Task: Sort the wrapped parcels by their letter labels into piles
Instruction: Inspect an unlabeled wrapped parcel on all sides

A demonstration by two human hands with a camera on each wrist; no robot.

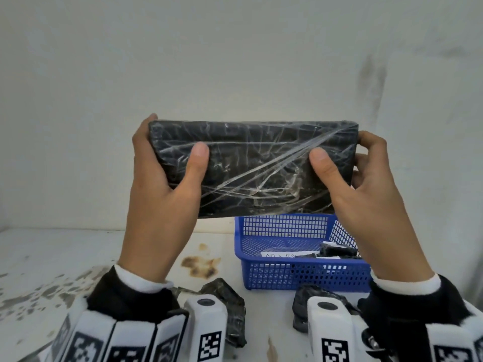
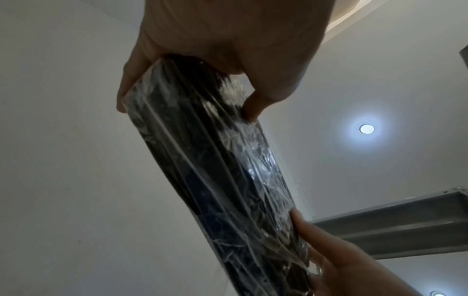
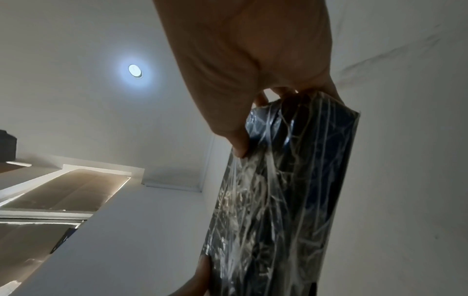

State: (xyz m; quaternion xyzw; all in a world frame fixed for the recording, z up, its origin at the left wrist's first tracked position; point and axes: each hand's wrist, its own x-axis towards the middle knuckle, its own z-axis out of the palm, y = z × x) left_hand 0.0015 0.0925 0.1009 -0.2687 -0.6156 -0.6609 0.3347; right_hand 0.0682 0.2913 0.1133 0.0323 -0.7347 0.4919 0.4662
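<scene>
Both grips pinch black parcel [image 1: 251,168] | stained white table [image 1: 52,257] | blue basket [image 1: 300,278]

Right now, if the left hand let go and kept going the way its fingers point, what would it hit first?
Most likely nothing but the pale wall. The left hand points up and away, holding the wrapped parcel; nothing else shows beyond it, though the depth is unclear.

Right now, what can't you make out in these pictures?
- Letter label on the held parcel: none shows in any view; the far face is turned away.
- Writing on the white slip in the blue basket, head view: too small, partly covered by dark parcels.
- Two parcels on the table, one by each wrist camera, the other: partly hidden.
- Fingers behind the parcel: hidden by it.
</scene>
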